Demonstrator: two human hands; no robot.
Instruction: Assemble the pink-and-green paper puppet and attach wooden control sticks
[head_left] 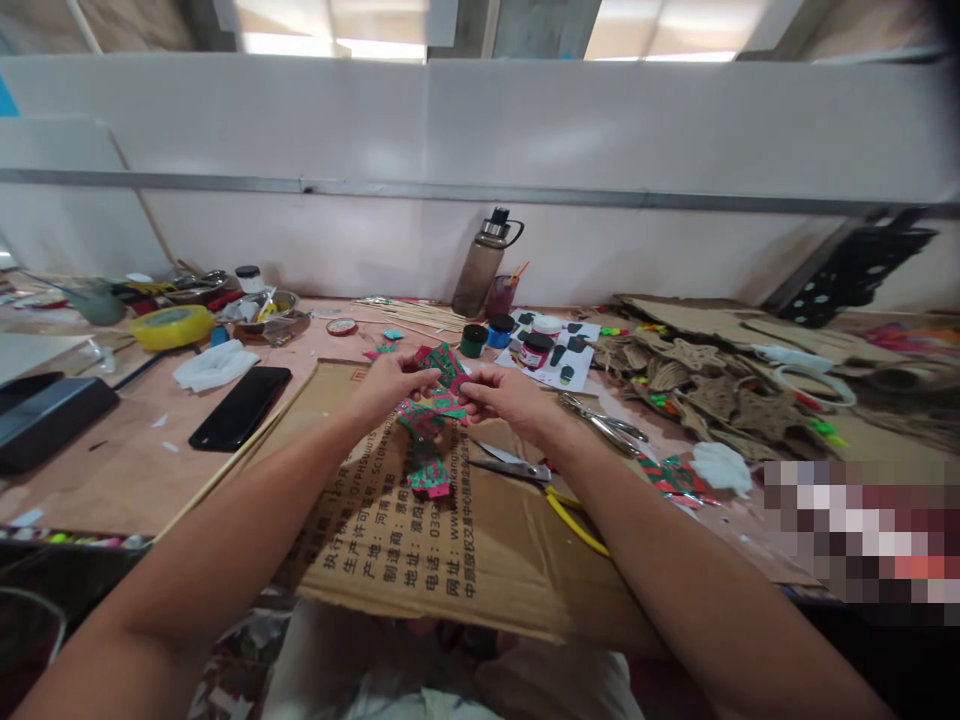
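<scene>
Both hands are raised over a printed cardboard sheet (360, 540), close together. My left hand (390, 388) pinches the left side of a green and pink patterned piece (444, 368). On its right side, the fingers of my right hand (501, 395) are closed on the same piece. More of this patterned material (427, 475) shows just below the hands; whether it is joined to the held piece I cannot tell. Scissors (517, 466) with yellow handles lie on the cardboard under my right forearm. Metal pliers (611, 425) rest beyond that forearm.
A black phone (240, 408) and yellow tape roll (171, 327) lie at left. Paint jars (472, 341), a bottle (480, 265) and thin sticks (412, 312) stand or lie behind. Brown cut-out shapes (690, 375) are heaped at right, near a white tissue (721, 468).
</scene>
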